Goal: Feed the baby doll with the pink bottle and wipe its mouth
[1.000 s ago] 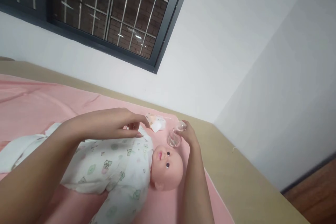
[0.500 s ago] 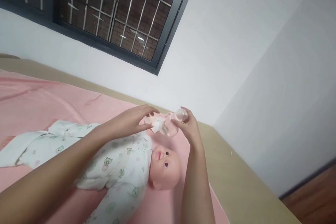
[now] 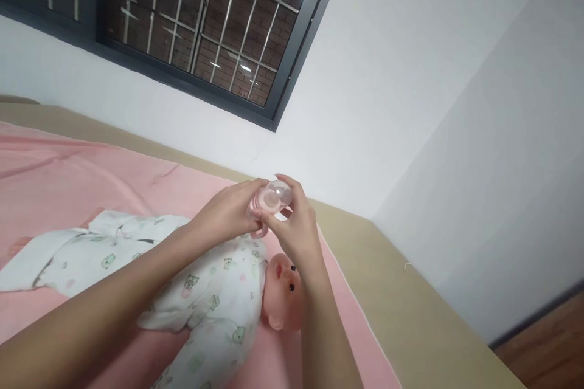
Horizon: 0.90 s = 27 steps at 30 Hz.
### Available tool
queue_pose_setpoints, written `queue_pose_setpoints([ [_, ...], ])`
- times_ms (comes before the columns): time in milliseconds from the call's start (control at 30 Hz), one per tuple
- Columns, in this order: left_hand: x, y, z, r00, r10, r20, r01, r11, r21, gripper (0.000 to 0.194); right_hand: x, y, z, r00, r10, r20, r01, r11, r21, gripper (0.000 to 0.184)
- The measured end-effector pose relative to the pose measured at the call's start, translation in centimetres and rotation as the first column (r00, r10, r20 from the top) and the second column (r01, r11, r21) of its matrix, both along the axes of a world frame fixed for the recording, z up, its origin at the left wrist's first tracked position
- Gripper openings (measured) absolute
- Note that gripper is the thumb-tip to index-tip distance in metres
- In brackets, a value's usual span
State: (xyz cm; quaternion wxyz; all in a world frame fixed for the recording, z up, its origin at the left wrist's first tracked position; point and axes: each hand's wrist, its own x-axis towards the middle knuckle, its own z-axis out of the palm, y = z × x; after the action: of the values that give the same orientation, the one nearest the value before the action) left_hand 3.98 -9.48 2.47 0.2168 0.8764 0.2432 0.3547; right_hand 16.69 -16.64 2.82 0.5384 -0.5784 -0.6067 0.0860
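Observation:
A baby bottle (image 3: pixel 269 199) with a clear domed cap and pink collar is held up above the doll (image 3: pixel 279 292), its cap end tilted toward me. My left hand (image 3: pixel 232 209) is closed around the bottle's lower part, which its fingers mostly hide. On the cap end, my right hand (image 3: pixel 294 219) grips with thumb and fingers. A pink handle loop shows below the hands. Beneath my arms, the doll lies on its back in a white suit with green prints; my right forearm covers part of its head.
A pink sheet (image 3: pixel 114 173) covers much of the tan tabletop (image 3: pixel 365 267). Behind it rise a white wall (image 3: pixel 365 103) and a dark-framed window (image 3: pixel 269 109) with metal bars. Brown flooring (image 3: pixel 542 352) shows at the lower right.
My right hand has moved left, bringing the bottle toward my left hand. The left hand, open beside the bottle's base before, is now closed around it.

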Motion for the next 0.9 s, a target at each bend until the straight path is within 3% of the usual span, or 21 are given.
queue_pose_setpoints([
  [233,-1.2,4.3,-1.1,0.998,0.067,-0.021,-0.067,0.998,-0.02,0.041,2.1,-1.4,1.3,0.996,-0.057,-0.072,0.064,0.992,0.107,0.062],
  [400,-3.5,8.7,-2.0,0.953,0.284,-0.108,-0.295,0.95,-0.101,0.046,6.7,-1.1,0.9,0.995,-0.066,-0.075,0.055,0.989,-0.137,0.056],
  [500,-4.8,10.7,-2.8,0.919,0.355,-0.17,-0.377,0.918,-0.124,0.047,10.4,0.7,-1.5,0.98,-0.188,-0.064,0.171,0.962,-0.211,0.054],
  [633,-5.7,12.6,-4.4,0.875,0.404,-0.268,-0.448,0.884,-0.13,0.047,14.2,3.3,-7.1,0.931,-0.366,-0.02,0.346,0.896,-0.28,0.054],
  [767,-6.0,13.9,-5.7,0.843,0.413,-0.345,-0.471,0.876,-0.101,0.047,15.8,4.4,-12.7,0.907,-0.418,0.039,0.403,0.841,-0.361,0.061],
  [900,-6.2,15.0,-6.7,0.821,0.414,-0.394,-0.479,0.874,-0.079,0.043,16.7,4.4,-16.1,0.904,-0.417,0.095,0.42,0.826,-0.377,0.062],
])
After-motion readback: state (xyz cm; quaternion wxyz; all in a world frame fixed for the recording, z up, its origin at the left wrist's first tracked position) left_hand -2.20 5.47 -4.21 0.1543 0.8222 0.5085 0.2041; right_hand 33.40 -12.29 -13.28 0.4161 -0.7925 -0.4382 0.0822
